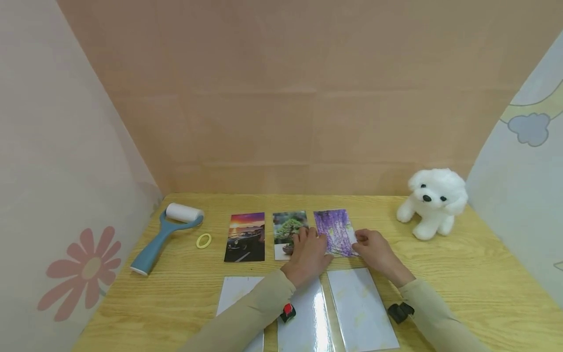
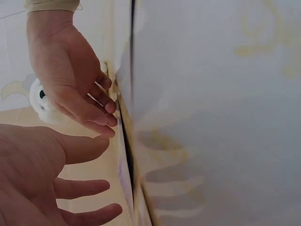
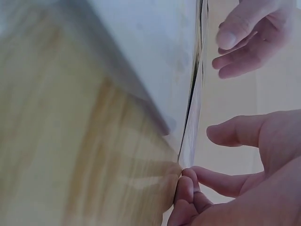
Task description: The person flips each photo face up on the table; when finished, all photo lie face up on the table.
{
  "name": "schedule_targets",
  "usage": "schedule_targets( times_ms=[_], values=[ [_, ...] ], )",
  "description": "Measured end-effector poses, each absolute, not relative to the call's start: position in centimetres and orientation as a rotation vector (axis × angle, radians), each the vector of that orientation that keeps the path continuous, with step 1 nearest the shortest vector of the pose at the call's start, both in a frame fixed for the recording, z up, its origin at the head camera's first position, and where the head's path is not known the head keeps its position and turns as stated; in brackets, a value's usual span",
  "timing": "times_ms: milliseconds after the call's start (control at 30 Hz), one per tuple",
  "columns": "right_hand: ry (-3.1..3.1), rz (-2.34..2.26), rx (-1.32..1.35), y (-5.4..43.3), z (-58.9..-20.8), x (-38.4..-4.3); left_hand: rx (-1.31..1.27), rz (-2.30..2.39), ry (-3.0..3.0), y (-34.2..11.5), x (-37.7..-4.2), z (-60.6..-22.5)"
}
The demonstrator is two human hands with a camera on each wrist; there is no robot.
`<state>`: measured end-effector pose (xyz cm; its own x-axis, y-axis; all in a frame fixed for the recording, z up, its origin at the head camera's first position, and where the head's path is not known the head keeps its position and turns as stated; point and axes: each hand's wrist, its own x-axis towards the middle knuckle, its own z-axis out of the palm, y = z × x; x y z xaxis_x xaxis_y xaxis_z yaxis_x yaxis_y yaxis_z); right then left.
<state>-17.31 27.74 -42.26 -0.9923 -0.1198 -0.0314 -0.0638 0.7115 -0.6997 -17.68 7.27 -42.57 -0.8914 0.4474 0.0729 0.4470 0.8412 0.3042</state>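
On the table (image 1: 466, 278), the right hand (image 1: 377, 250) touches a purple picture (image 1: 334, 230).

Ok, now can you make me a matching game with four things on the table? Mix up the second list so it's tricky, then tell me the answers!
Things:
1. toy dog
2. roller
3. small ring
4. purple flower picture

What goes with them:
A. plain yellow
B. has the right hand at its edge
C. has a blue handle
D. white and fluffy

Right pairs: 1-D, 2-C, 3-A, 4-B
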Motion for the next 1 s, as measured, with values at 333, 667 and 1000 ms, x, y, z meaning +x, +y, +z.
schedule_targets(
  times_ms=[333, 667, 1000],
  values=[
    [2.857, -1.141, -0.076, 27.9, -42.1, -17.1, 0.755, 0.580, 2.984, 6.5, -17.0, -41.1],
    [2.979, -1.112, -0.209, 27.1, -40.8, -15.6, 0.872, 0.863, 2.887, 3.3, -15.8, -39.1],
    [3.098, -1.018, -0.464, 25.8, -39.7, -13.3, 1.060, 0.620, 2.961, -0.3, -14.5, -39.3]
  ],
)
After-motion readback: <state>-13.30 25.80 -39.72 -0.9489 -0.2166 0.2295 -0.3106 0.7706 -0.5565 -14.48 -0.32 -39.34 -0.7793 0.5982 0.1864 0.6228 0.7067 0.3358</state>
